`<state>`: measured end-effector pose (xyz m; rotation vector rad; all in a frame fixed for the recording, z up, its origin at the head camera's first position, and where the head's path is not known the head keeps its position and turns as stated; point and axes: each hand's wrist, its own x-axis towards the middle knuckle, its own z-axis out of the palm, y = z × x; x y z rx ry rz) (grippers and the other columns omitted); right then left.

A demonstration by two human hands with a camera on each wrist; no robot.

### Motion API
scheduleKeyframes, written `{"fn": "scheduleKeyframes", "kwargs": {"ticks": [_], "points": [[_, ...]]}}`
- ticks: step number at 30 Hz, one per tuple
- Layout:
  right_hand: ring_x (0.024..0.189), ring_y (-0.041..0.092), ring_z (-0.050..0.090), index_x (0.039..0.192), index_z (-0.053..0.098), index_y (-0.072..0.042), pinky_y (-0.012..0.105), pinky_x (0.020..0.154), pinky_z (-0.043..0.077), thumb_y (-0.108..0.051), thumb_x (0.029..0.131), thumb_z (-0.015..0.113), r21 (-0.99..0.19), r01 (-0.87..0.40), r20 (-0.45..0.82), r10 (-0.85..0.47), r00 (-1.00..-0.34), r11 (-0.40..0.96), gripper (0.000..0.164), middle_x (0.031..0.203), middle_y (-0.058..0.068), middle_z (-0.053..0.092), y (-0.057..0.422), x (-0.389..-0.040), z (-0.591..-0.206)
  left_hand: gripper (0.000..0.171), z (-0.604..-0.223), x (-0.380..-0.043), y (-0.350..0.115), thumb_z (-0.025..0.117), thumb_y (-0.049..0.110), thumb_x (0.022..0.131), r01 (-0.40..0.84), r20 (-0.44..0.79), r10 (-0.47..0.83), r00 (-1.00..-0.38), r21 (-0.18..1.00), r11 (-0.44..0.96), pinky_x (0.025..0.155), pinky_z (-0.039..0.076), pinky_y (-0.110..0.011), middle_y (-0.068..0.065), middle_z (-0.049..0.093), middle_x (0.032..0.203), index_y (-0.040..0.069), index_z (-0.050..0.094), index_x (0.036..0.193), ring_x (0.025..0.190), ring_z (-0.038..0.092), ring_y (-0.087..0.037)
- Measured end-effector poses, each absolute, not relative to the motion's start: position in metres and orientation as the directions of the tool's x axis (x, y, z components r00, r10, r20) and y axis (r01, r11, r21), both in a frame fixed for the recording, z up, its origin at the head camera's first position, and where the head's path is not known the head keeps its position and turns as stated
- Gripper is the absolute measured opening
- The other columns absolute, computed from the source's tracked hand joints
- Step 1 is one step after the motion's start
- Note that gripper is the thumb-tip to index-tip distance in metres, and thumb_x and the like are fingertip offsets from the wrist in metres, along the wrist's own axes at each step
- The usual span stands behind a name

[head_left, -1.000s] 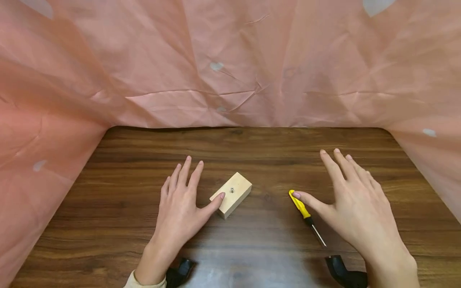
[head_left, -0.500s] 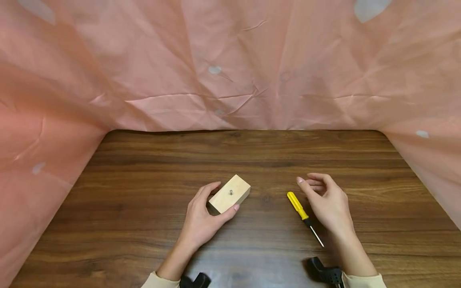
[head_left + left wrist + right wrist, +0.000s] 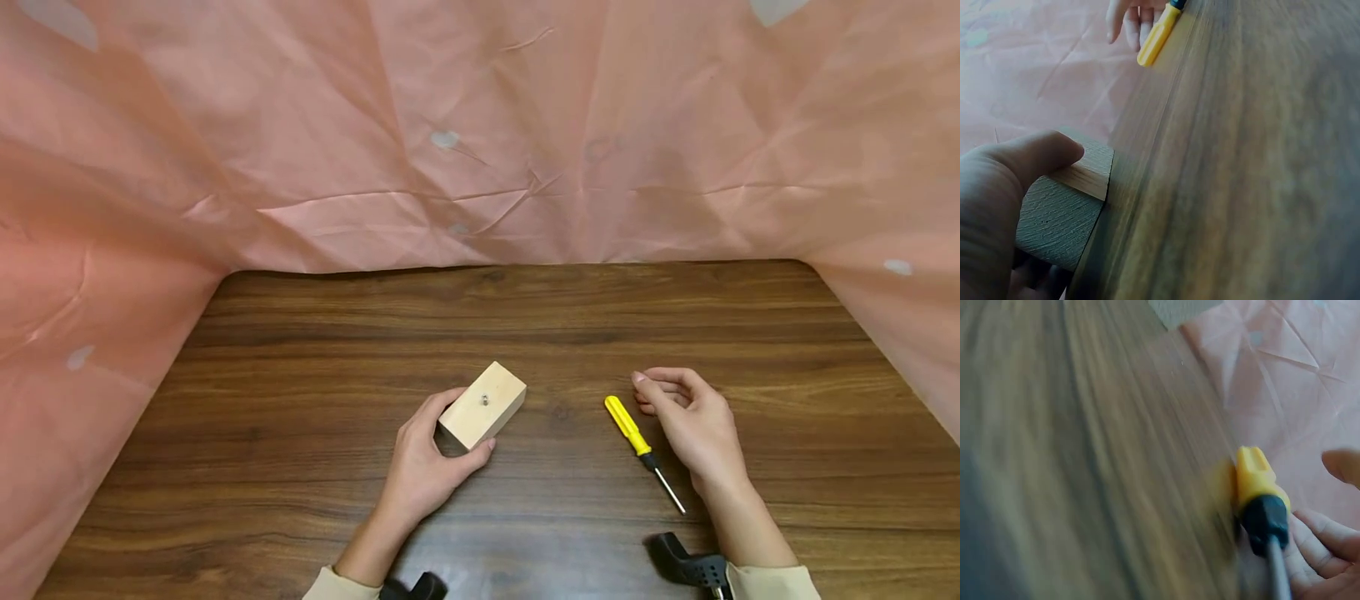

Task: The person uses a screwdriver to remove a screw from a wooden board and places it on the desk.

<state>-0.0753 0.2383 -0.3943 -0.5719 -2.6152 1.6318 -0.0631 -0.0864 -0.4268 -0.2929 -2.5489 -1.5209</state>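
A pale wooden block point(image 3: 477, 418) lies slantwise on the table, with a small metal screw point(image 3: 485, 400) standing in its top face. My left hand point(image 3: 422, 473) grips the block's near end, thumb on the near side and fingers round the left. In the left wrist view, the thumb overlaps the block point(image 3: 1063, 215). To the right lies a screwdriver point(image 3: 628, 427) with a yellow handle, black collar and metal shaft, its tip toward me. Just right of its handle is my right hand point(image 3: 699, 427), fingers loosely curled and holding nothing. The right wrist view shows the screwdriver point(image 3: 1259, 481) beside those fingers.
The dark wood-grain table point(image 3: 300, 333) has rounded far corners. A pink cloth point(image 3: 480, 100) with pale hearts hangs along its back and sides. Black wrist mounts point(image 3: 678, 560) sit by both wrists, close over the table's front part.
My left hand has moved right and closed its fingers round the block's near end. My right hand has drawn in and turned, its spread fingers now loosely curled near the screwdriver.
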Motion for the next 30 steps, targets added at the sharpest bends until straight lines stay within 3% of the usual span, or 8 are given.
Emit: {"fn": "scheduleKeyframes", "kwargs": {"ticks": [6, 11, 13, 19, 25, 30], "points": [[0.085, 0.012, 0.062, 0.107, 0.073, -0.012, 0.026, 0.072, 0.048, -0.067, 0.091, 0.076, -0.620, 0.214, -0.143, 0.159, -0.977, 0.755, 0.057, 0.095, 0.001, 0.073, 0.243, -0.070, -0.386, 0.064, -0.427, -0.061, -0.088, 0.096, 0.019, 0.078, 0.221, 0.207, 0.081, -0.975, 0.857, 0.465, 0.096, 0.053, -0.034, 0.001, 0.075, 0.127, 0.020, 0.069, 0.135, 0.109, 0.068, -0.016], [0.075, 0.015, 0.059, 0.094, 0.068, -0.012, 0.031, 0.068, 0.046, -0.066, 0.081, 0.086, -0.498, 0.108, -0.151, 0.036, -0.988, 0.860, 0.058, 0.082, -0.002, 0.068, 0.236, -0.067, -0.378, 0.063, -0.426, -0.060, -0.090, 0.095, 0.020, 0.079, 0.207, 0.197, 0.072, -0.978, 0.854, 0.478, 0.095, 0.053, -0.035, 0.000, 0.075, 0.127, 0.018, 0.069, 0.136, 0.107, 0.068, -0.015], [0.072, 0.015, 0.057, 0.091, 0.067, -0.012, 0.032, 0.067, 0.044, -0.059, 0.080, 0.089, -0.475, 0.079, -0.158, 0.003, -0.987, 0.876, 0.053, 0.079, -0.002, 0.066, 0.235, -0.066, -0.376, 0.063, -0.427, -0.059, -0.090, 0.095, 0.020, 0.079, 0.209, 0.200, 0.071, -0.977, 0.850, 0.484, 0.095, 0.053, -0.034, 0.000, 0.075, 0.127, 0.018, 0.068, 0.137, 0.106, 0.067, -0.015], [0.069, 0.014, 0.053, 0.086, 0.067, -0.014, 0.030, 0.064, 0.043, -0.034, 0.078, 0.089, -0.478, 0.005, -0.168, -0.085, -0.982, 0.878, 0.030, 0.073, -0.004, 0.062, 0.236, -0.065, -0.375, 0.063, -0.427, -0.059, -0.090, 0.094, 0.021, 0.080, 0.220, 0.213, 0.070, -0.975, 0.848, 0.482, 0.094, 0.054, -0.034, -0.001, 0.075, 0.127, 0.017, 0.068, 0.137, 0.105, 0.068, -0.015], [0.070, 0.011, 0.054, 0.084, 0.067, -0.016, 0.026, 0.064, 0.043, -0.027, 0.087, 0.083, -0.514, -0.060, -0.160, -0.164, -0.973, 0.856, 0.020, 0.075, -0.006, 0.064, 0.235, -0.064, -0.376, 0.062, -0.427, -0.060, -0.090, 0.094, 0.021, 0.081, 0.220, 0.206, 0.082, -0.975, 0.852, 0.474, 0.095, 0.053, -0.034, 0.000, 0.075, 0.128, 0.018, 0.068, 0.137, 0.107, 0.068, -0.015], [0.068, 0.010, 0.060, 0.095, 0.069, -0.011, 0.025, 0.061, 0.051, -0.028, 0.096, 0.081, -0.652, -0.043, -0.120, -0.159, -0.980, 0.757, 0.021, 0.082, -0.002, 0.070, 0.225, -0.064, -0.367, 0.063, -0.426, -0.061, -0.090, 0.094, 0.020, 0.080, 0.222, 0.209, 0.080, -0.975, 0.850, 0.478, 0.095, 0.054, -0.034, 0.000, 0.075, 0.128, 0.018, 0.069, 0.137, 0.107, 0.068, -0.015]]}}
